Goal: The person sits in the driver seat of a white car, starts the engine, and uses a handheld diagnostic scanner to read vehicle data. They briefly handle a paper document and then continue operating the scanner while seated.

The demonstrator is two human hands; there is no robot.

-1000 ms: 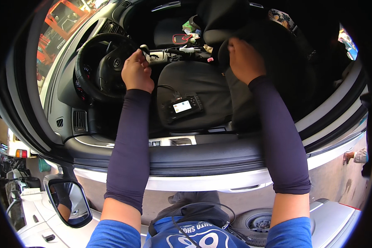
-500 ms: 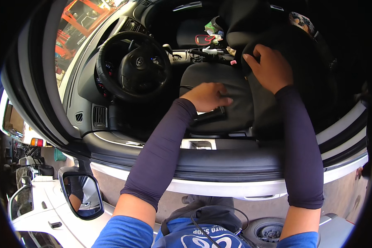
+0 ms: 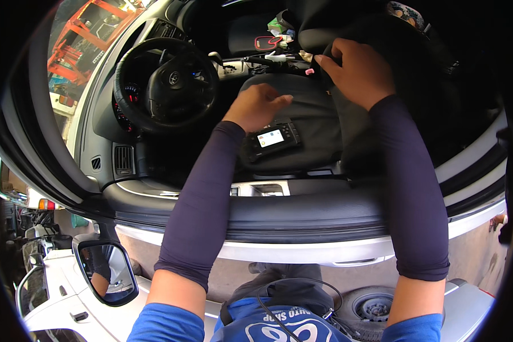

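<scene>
A handheld device [image 3: 272, 143] with a dark case is laid on the driver's seat [image 3: 320, 117], and its lit screen [image 3: 270, 138] is turned upward. Small coloured icons are shown on the white display, but any text among them is too small to be read.

From the device, the left hand [image 3: 256, 107] is seen at eleven o'clock, held just above the seat, with thumb and fingers spread apart; whether the device or its cable is touched cannot be told. The right hand [image 3: 359, 71] is placed at two o'clock, near the seat's backrest, its thumb set apart from loosely bent fingers. Its palm is hidden, and contact with the backrest cannot be made out.

At ten o'clock, the steering wheel [image 3: 210, 97] is marked at its hub by a small, silvery oval emblem [image 3: 174, 78]. Past its rim, red-lit markings are displayed on the instrument cluster [image 3: 130, 97]. The gear lever [image 3: 215, 56] is found at eleven o'clock, with a row of tiny markings beside its slot. A red-rimmed item [image 3: 268, 43] is seen at twelve o'clock, close to a green package [image 3: 277, 24].

At six o'clock, a blue shirt [image 3: 233, 322] is printed with bold white lettering, seen upside down, and with a white-outlined badge, partly crossed by a black cord [image 3: 274, 316].
</scene>
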